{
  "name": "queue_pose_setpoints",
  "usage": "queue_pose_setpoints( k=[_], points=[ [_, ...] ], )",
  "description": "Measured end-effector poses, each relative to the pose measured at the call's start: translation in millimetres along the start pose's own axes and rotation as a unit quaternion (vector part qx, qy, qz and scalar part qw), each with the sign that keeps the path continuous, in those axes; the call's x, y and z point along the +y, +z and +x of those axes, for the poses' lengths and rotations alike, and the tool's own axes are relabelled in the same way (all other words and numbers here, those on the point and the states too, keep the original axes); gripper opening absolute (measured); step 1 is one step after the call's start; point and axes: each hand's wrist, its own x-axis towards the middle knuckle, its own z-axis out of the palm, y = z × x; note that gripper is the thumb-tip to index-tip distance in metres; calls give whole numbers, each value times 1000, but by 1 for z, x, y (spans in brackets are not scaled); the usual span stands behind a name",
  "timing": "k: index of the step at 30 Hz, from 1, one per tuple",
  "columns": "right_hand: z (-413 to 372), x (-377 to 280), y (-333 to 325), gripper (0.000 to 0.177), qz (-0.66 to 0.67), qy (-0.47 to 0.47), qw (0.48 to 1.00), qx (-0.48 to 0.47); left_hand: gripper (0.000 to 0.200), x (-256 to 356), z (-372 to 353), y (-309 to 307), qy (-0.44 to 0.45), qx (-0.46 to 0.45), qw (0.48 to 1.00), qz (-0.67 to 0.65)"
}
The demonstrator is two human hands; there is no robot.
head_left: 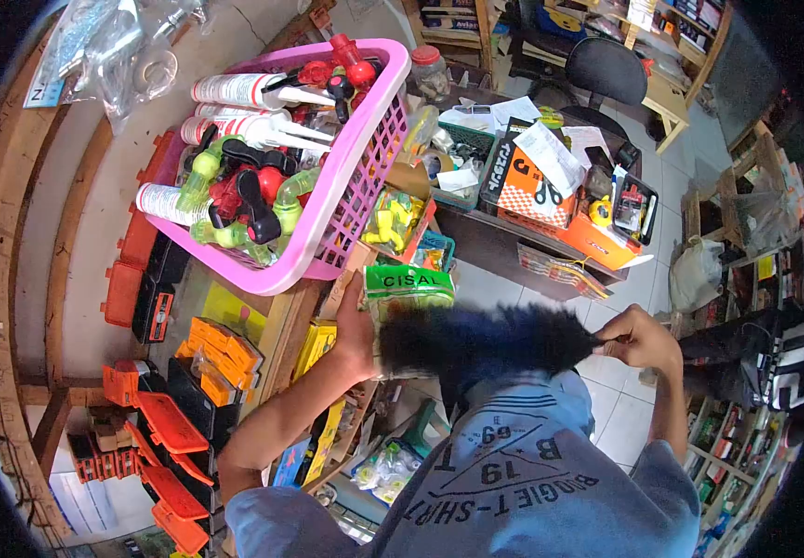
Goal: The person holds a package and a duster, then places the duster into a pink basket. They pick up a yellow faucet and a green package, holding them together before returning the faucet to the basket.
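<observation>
My right hand (641, 338) is closed around the thin handle end of a black feather duster (495, 342). The duster lies level in front of my chest, its feathers reaching left to the packet. My left hand (356, 333) grips the side of a clear plastic packet (410, 284) with a green header that reads "CISAL". Dark feathers cover the packet's lower part, so its contents hardly show. Just beyond my left hand stands a pink plastic basket (314, 242) filled with white tubes and red and green spray-type bottles.
Orange and black toolboxes (174, 423) line the lower left. Ahead, a dark desk (486, 228) carries an orange box (537, 177), papers and trays. A black chair (606, 70) stands behind it. Stocked shelves (746, 446) run along the right. Plastic bags (128, 56) hang at upper left.
</observation>
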Motion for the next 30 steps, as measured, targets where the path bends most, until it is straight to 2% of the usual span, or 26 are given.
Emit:
queue_pose_setpoints(
  k=[2,5,8,9,11,13,15,17,18,19,21,22,23,24,25,28,30],
  points=[
    [2,-10,-5,14,-4,35,998,-57,86,2,-2,1,-2,15,1000,0],
    [-2,-12,-3,13,40,32,998,-28,80,1,-2,2,33,31,999,22],
    [-3,-12,-8,18,39,64,997,-35,75,2,-5,4,6,33,999,-4],
    [-3,-14,-8,18,39,63,997,-34,76,1,-3,1,18,7,1000,-3],
    [-3,-16,-9,19,21,48,997,-54,78,0,-4,2,33,51,998,19],
    [-2,-14,-10,20,29,65,997,-30,78,1,-2,-1,2,26,1000,-9],
    [-2,-14,-10,21,37,80,996,-5,78,1,-2,-3,13,16,1000,-12],
    [-4,-16,-9,22,51,92,993,-61,78,-1,0,3,16,-35,999,25],
    [-4,-11,-9,22,51,92,993,-60,75,-3,-1,7,28,5,999,22],
    [-5,-2,-10,16,36,102,993,-50,75,-2,0,5,29,4,999,22],
    [-6,2,-10,16,22,114,992,-42,73,-1,-1,-3,18,13,1000,10],
    [-6,0,-12,16,21,110,992,-58,67,0,-3,-2,5,-24,1000,3],
    [-5,-1,-12,16,20,105,992,-74,67,0,-2,-1,5,-25,1000,5],
    [-6,1,-12,17,76,133,984,-96,63,-2,-1,0,29,27,999,36],
    [-7,7,-11,17,76,133,984,-94,59,-3,-1,0,52,78,993,67],
    [-6,23,-8,17,71,129,988,-36,53,-3,-2,-13,31,81,994,60],
    [-5,16,-11,17,71,122,987,-70,52,-2,-2,-15,13,80,995,57]
  ],
)
